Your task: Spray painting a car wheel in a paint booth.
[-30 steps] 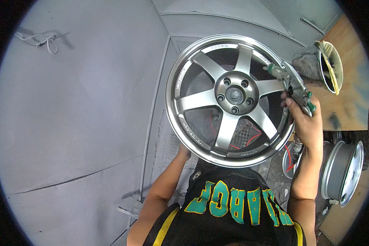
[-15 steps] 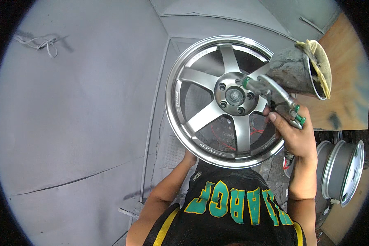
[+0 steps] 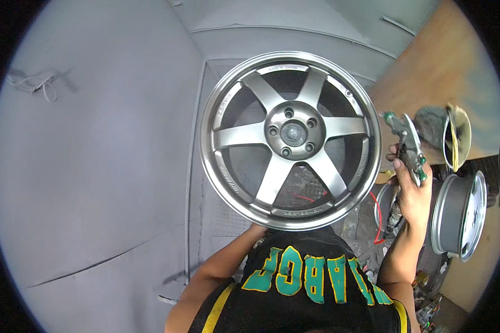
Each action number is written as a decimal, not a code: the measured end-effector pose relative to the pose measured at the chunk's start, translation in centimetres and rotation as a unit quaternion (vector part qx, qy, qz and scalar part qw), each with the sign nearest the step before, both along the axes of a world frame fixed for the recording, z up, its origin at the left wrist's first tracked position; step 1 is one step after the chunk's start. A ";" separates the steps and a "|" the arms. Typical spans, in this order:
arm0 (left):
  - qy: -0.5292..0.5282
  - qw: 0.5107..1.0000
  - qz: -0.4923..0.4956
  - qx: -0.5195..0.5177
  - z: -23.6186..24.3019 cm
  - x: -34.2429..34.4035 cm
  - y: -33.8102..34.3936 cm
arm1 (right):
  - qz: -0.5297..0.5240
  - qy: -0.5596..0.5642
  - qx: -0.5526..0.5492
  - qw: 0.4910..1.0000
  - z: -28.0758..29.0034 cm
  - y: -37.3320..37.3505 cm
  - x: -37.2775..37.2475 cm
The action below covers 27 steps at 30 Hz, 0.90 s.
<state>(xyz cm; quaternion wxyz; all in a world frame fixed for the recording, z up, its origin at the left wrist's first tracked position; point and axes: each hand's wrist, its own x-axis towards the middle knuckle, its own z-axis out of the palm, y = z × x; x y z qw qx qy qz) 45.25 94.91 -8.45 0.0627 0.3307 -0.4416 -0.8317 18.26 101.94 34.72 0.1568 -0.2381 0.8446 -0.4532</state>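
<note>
A silver six-spoke car wheel rim [image 3: 293, 134] fills the middle of the view, its face turned up toward me. My left hand [image 3: 255, 231] is at the rim's near left edge; the fingers are hidden behind the rim, so its grip does not show. To the right of the rim and apart from it, my right hand [image 3: 412, 186] is closed around a spray gun [image 3: 410, 145]. Green knobs sit on the gun's metal body. Its grey cup [image 3: 432, 129] is tilted, with yellowish cloth or paper at the mouth. The gun's nozzle end lies nearest the rim's right edge.
Another silver wheel [image 3: 460, 216] stands on edge at the right. A tan board [image 3: 428, 72] leans behind the gun. Grey walls [image 3: 105, 144] rise at left and back, with a tied cord [image 3: 41, 84] on the left. A red hose [image 3: 379, 222] hangs below the gun.
My right hand has carried the spray gun from over the rim to its right side, lower in view. The rim has turned, its spokes now at other angles, and it appears farther left.
</note>
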 end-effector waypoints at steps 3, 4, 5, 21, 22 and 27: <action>-0.009 0.998 -0.063 -0.006 0.4 2.4 0.6 | -0.066 -0.023 -0.041 0.997 -2.0 6.8 -0.9; -0.013 0.996 -0.084 -0.013 0.5 1.8 -0.8 | -0.086 -0.033 -0.042 0.995 -3.1 8.1 -0.8; -0.017 0.994 -0.103 -0.021 0.8 2.1 -2.1 | -0.105 -0.044 -0.042 0.993 -4.4 9.5 -0.8; 0.007 0.899 -0.290 -0.327 10.1 -14.8 11.5 | 0.089 -0.263 0.042 0.960 -12.3 27.1 3.3; 0.007 0.910 -0.259 -0.323 10.2 -15.8 12.1 | 0.106 -0.266 0.080 0.955 -11.3 27.5 3.0; -0.010 0.951 -0.211 -0.224 12.9 -17.1 12.9 | 0.194 -0.293 0.109 0.930 -6.7 28.0 1.6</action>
